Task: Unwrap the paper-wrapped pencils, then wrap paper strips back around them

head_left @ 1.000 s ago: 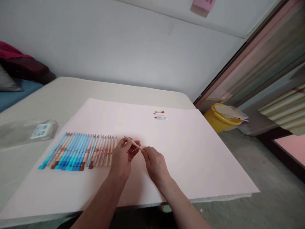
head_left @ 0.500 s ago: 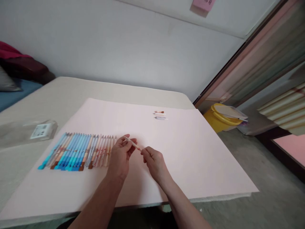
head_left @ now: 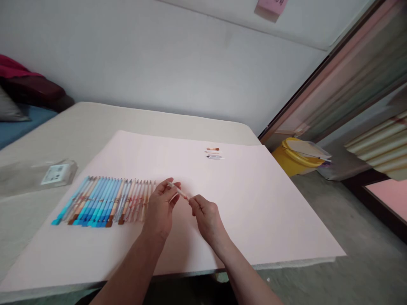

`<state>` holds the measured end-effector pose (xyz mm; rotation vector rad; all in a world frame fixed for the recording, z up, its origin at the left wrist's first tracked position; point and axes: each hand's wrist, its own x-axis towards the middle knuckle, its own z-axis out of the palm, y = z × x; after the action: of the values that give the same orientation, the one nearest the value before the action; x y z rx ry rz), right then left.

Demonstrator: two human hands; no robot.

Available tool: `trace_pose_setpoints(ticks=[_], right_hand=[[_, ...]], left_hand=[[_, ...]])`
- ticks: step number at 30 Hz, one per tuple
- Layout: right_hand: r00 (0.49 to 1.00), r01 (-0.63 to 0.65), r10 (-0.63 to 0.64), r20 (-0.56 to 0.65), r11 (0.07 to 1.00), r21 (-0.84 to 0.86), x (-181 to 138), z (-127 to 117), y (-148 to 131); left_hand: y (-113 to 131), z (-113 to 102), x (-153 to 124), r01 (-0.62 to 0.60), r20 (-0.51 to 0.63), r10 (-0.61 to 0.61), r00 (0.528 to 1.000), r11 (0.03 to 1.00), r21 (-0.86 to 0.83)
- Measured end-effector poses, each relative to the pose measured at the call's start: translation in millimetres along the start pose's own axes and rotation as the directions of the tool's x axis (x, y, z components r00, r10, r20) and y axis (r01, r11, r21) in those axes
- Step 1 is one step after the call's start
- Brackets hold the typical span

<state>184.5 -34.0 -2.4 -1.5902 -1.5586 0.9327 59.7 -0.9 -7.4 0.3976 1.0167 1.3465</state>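
Note:
My left hand (head_left: 160, 207) and my right hand (head_left: 205, 216) hold one thin pale pen (head_left: 178, 191) between them, just above a large pink sheet (head_left: 254, 203). The left fingers pinch its far end, the right fingers pinch its near end. Just left of my left hand lies a tidy row of several pens (head_left: 104, 201), blue ones at the left and pale pink ones at the right. A few small pen parts (head_left: 213, 153) lie on the sheet farther back.
The sheet covers a beige table (head_left: 95, 118). A clear plastic package (head_left: 55, 173) lies at the table's left. A yellow bucket (head_left: 294, 159) with papers on it stands on the floor at the right. A wall runs behind the table.
Both hands have shifted slightly; the pen between them has slid a little to the left, and the right fingers now grip nearer its tip.

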Motion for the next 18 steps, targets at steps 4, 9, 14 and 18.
trace_pose_setpoints(ticks=[4,9,14,18], right_hand=[[1.0,0.008,-0.008,0.007,1.0,-0.029,0.5,1.1,0.3],[1.0,0.009,-0.01,-0.008,1.0,-0.025,0.8,0.5,1.5],[1.0,0.031,-0.031,0.001,0.998,-0.051,0.4,0.3,2.1],[1.0,0.027,-0.027,-0.009,0.999,-0.047,0.5,-0.1,3.0]], left_hand=[[-1.7,-1.1,-0.3,-0.016,-0.054,0.02,0.998,0.996,0.083],[-0.2,-0.5,-0.9,-0.008,0.001,0.008,1.0,1.0,0.001],[-0.5,1.1,-0.3,-0.026,-0.11,0.038,0.993,0.994,0.104],[0.9,0.8,0.2,-0.031,-0.032,0.031,0.999,0.999,0.021]])
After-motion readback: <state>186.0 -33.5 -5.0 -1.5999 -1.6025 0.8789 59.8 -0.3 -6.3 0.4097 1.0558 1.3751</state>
